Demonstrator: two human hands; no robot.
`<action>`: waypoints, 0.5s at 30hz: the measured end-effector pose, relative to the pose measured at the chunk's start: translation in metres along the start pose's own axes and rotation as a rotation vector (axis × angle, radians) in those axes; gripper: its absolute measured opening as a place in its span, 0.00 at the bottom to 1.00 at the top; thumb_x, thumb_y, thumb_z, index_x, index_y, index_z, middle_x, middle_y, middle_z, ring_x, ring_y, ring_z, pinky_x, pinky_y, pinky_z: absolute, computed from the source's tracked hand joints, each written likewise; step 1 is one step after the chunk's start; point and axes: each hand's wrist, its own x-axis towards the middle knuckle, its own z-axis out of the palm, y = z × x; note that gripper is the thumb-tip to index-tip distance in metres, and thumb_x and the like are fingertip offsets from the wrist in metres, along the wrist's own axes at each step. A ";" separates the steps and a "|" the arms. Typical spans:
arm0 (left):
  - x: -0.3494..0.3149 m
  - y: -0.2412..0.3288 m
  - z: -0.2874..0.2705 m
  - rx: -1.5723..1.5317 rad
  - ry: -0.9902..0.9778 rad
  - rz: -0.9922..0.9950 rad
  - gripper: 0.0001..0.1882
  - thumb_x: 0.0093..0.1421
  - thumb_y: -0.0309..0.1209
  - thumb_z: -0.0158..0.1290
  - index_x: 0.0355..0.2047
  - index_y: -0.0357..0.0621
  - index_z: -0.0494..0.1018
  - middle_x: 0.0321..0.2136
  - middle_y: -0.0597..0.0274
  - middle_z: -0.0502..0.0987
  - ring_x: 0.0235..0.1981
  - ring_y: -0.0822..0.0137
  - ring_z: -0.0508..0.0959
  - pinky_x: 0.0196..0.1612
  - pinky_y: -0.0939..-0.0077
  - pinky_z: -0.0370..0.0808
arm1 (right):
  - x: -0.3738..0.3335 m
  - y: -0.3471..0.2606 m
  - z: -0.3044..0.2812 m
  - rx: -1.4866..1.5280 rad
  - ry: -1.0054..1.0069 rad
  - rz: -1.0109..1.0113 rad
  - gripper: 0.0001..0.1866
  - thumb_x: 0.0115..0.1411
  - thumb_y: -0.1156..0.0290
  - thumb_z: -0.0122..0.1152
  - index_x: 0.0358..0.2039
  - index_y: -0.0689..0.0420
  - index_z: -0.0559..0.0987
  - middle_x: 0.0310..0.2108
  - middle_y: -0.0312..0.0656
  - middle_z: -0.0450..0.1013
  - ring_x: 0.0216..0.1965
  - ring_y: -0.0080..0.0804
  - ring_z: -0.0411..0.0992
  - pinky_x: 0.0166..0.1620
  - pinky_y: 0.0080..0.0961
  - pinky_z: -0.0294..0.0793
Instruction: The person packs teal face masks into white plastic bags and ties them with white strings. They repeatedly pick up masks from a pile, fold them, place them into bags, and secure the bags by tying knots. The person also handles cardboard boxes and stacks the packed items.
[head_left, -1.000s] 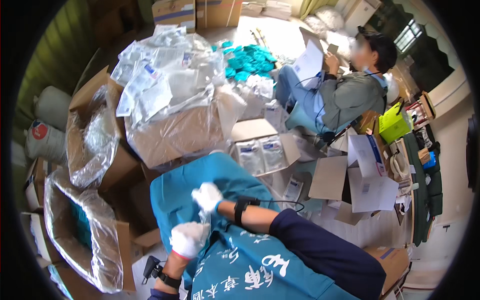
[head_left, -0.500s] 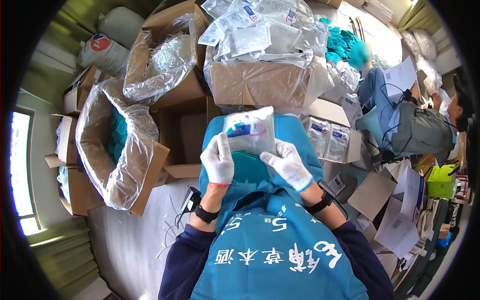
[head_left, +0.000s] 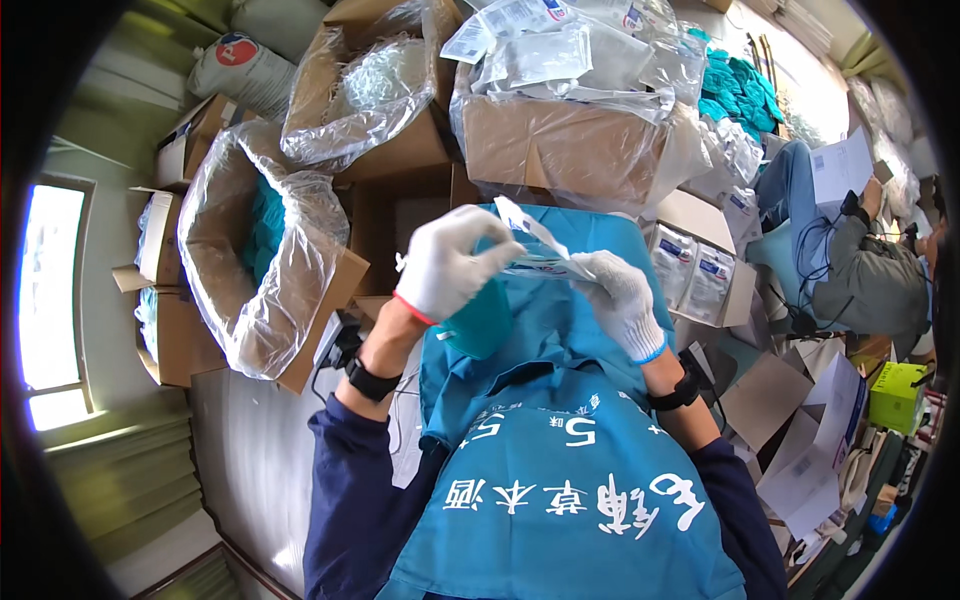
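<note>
A flat white-and-clear pouch (head_left: 545,250) with blue print is held over my lap, tilted so that its edge faces me. My right hand (head_left: 622,303), in a white knitted glove, is closed on the pouch's right side. At the left end my gloved left hand (head_left: 452,265) bends over it, thumb and fingertips pinched at its edge. A smooth teal piece (head_left: 480,322), like folded cloth, shows just below my left hand; whether those fingers also hold it is hidden. A teal apron (head_left: 575,450) covers my lap.
Ahead stands a carton (head_left: 560,140) heaped with similar pouches. Plastic-lined cartons (head_left: 225,300) sit at the left, one holding teal cloth. At the right are a small box of upright pouches (head_left: 690,270), loose cardboard (head_left: 815,430) and a seated person (head_left: 870,280).
The pouch has tipped from facing me to nearly edge-on. My left hand has risen and turned over its edge; my right hand has shifted right. The teal piece now shows further left.
</note>
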 end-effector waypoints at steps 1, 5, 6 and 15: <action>0.002 0.001 0.007 -0.036 -0.060 0.018 0.06 0.55 0.25 0.64 0.31 0.37 0.78 0.31 0.59 0.80 0.33 0.68 0.79 0.38 0.75 0.75 | 0.005 -0.006 0.002 0.033 0.048 -0.016 0.16 0.49 0.81 0.66 0.40 0.54 0.83 0.32 0.43 0.78 0.33 0.43 0.76 0.37 0.30 0.76; 0.005 -0.003 0.019 -0.009 -0.176 0.042 0.08 0.55 0.26 0.63 0.35 0.39 0.80 0.34 0.54 0.81 0.36 0.60 0.81 0.43 0.71 0.77 | 0.003 -0.001 0.005 0.064 0.045 0.058 0.14 0.53 0.80 0.65 0.41 0.54 0.82 0.33 0.43 0.79 0.36 0.42 0.77 0.39 0.29 0.77; 0.004 -0.002 0.021 0.000 -0.188 0.051 0.09 0.55 0.27 0.63 0.36 0.39 0.80 0.35 0.54 0.81 0.36 0.59 0.81 0.43 0.71 0.77 | 0.001 -0.001 0.003 0.057 0.030 0.081 0.13 0.55 0.79 0.64 0.42 0.54 0.82 0.34 0.43 0.79 0.37 0.42 0.78 0.40 0.29 0.77; 0.004 -0.016 0.030 0.052 -0.338 -0.074 0.13 0.54 0.28 0.63 0.41 0.41 0.81 0.31 0.50 0.80 0.32 0.56 0.81 0.39 0.71 0.77 | -0.001 0.007 0.010 0.167 -0.047 0.131 0.14 0.58 0.78 0.59 0.45 0.53 0.82 0.37 0.44 0.80 0.35 0.41 0.80 0.38 0.27 0.79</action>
